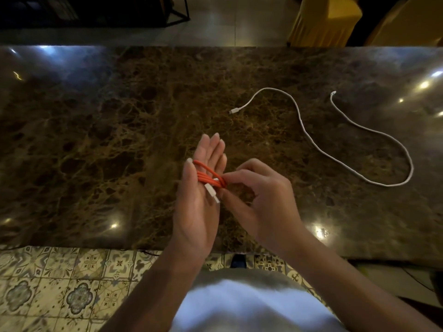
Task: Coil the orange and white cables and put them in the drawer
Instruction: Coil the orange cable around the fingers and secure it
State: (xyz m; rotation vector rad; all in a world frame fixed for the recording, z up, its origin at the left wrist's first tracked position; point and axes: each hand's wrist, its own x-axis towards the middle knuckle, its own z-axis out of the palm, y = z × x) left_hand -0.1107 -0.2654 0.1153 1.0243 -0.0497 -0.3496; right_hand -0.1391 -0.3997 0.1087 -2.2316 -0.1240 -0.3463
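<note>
left hand: flat, orange cable looped across its palm | right hand: pinches the loops | white cable: loose on table, right side, nearer right hand

View: single head-worn wide-angle camera | Facing: forward and steeply down over a marble counter | Range: close above both hands, patterned floor tiles below | Overlap: none, one view only
</note>
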